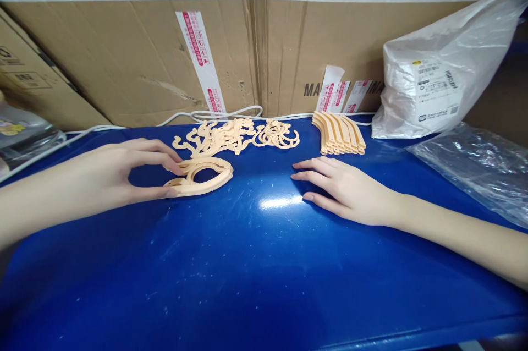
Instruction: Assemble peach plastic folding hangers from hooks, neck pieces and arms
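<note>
My left hand (119, 172) grips a cream plastic folding hanger (214, 183) at its left end, thumb on the near side and fingers on the far side. The hanger lies folded into an oval on the blue table. My right hand (346, 188) rests on the tabletop with its fingers stretched out and apart, holding nothing. Just beyond its fingers stands a neat stack of curved cream hanger arms (338, 133). Behind the folded hanger is a loose pile of cream hooks (225, 136), with a smaller heap of curved pieces (276, 135) beside it.
Large taped cardboard boxes (144, 48) wall off the back of the blue table (231, 274). A white cable (165, 120) runs along their base. At the right are a white plastic bag (437, 76) with a label and a clear plastic sheet (474, 169). Clear packaging (25, 136) lies far left.
</note>
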Action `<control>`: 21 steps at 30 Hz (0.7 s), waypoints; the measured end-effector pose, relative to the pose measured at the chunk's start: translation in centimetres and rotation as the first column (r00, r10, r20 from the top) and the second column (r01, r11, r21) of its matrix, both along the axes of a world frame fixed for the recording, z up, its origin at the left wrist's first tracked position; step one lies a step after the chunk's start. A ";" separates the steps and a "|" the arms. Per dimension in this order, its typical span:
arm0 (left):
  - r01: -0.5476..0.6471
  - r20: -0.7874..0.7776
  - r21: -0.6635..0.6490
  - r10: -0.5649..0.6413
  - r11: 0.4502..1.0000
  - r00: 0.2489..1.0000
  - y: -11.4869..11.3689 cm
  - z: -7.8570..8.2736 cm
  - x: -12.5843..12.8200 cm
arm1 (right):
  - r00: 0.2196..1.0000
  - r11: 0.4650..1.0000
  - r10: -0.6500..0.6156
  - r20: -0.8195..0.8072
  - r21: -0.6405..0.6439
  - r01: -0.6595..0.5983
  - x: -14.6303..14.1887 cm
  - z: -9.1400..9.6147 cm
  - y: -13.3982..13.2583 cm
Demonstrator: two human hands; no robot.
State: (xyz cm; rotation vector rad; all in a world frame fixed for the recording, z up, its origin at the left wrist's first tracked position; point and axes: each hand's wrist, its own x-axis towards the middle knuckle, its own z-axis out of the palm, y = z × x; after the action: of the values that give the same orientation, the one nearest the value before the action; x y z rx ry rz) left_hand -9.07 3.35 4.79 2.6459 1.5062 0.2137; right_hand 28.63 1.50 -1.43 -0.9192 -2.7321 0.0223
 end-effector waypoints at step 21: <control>-0.314 -0.110 -0.156 0.300 0.936 0.948 0.1 -0.3 -0.7 | 1.000 1.000 0.006 -0.004 0.000 -0.006 0.0 0.0 0.0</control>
State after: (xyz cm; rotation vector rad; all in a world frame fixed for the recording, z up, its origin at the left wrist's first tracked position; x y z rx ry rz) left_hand -9.81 3.49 4.54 2.3041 1.8701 -0.0094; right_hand 28.64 1.48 -1.45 -0.9103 -2.7306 0.0254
